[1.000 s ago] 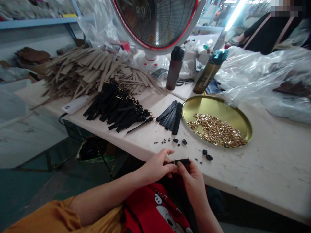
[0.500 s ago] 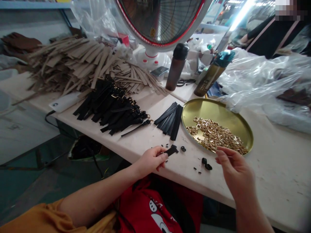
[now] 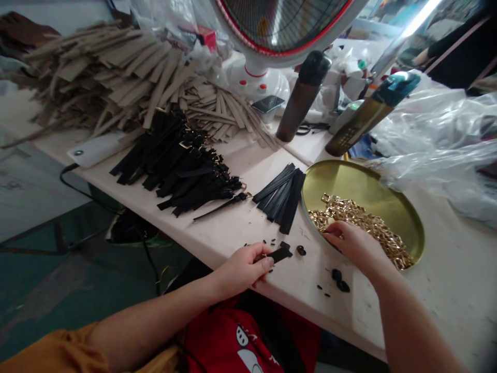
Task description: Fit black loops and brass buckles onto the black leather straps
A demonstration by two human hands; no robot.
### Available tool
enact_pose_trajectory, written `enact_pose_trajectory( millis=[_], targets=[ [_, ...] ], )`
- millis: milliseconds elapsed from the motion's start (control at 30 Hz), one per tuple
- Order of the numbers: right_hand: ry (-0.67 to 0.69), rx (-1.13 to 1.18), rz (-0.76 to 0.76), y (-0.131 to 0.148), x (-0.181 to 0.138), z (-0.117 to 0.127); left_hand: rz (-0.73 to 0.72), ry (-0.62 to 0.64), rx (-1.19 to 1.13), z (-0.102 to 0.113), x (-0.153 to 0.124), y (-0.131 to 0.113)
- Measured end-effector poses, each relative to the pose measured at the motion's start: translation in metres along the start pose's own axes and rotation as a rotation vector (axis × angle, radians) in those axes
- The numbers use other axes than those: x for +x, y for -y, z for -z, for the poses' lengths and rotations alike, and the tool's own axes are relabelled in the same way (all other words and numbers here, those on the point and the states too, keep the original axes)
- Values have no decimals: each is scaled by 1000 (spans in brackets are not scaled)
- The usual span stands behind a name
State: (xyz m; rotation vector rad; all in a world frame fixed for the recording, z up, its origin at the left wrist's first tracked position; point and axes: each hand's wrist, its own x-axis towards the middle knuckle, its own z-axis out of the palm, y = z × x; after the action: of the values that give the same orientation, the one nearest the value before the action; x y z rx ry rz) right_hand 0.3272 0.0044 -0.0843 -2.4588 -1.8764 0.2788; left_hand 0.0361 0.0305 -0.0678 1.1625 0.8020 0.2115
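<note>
My left hand [image 3: 248, 265] is closed on a short black strap [image 3: 280, 253], whose wider end sticks out past the thumb above the table's front edge. My right hand [image 3: 355, 246] reaches over the near rim of a gold oval tray [image 3: 417, 228]. Its bent fingers are slightly apart at the near left side of a pile of small gold buckles [image 3: 365, 223]; no buckle is visible between them. Between the hands lie small black curled pieces [image 3: 340, 280] and another one [image 3: 301, 250]. Flat black strips [image 3: 280, 196] are fanned out left of the tray.
Black straps with gold buckles [image 3: 182, 166] are heaped at left, before a large pile of grey-beige strips [image 3: 104, 83]. Behind stand a fan [image 3: 256, 77], a dark bottle [image 3: 303, 98] and a teal-capped bottle [image 3: 368, 116]. Clear plastic bags [image 3: 446, 140] cover the back right.
My right hand has moved from beside the tray's near edge over its rim to the buckles. My left hand still holds the black strap. The camera view has shifted slightly.
</note>
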Motion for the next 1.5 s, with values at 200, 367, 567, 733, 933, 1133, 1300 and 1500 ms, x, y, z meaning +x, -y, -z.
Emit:
enact_pose_trajectory(
  millis=[200,367,567,733,933,1133,1300,1500],
  targets=[
    [-109,-124,22,5,-8,5,-1,3,-33,3,1,3],
    [-153,97,73,37,-35,2,-14,-11,1,2,-2,5],
    [-38,237,153,73,-51,-16,-56,-26,71,-6,-11,8],
    [-67,874,-69,80,-76,-7,-66,-41,86,-11,-23,6],
    [69,1720,-230,106,-118,-6,-171,-13,83,-24,-33,-5],
    [50,1955,-341,120,-132,-10,-167,-34,160,-30,-36,3],
    [-6,1917,-384,127,-141,-15,-157,-69,293,-29,-39,8],
    [-71,1758,-398,122,-137,-26,-138,-95,471,-28,-39,9]
  ],
)
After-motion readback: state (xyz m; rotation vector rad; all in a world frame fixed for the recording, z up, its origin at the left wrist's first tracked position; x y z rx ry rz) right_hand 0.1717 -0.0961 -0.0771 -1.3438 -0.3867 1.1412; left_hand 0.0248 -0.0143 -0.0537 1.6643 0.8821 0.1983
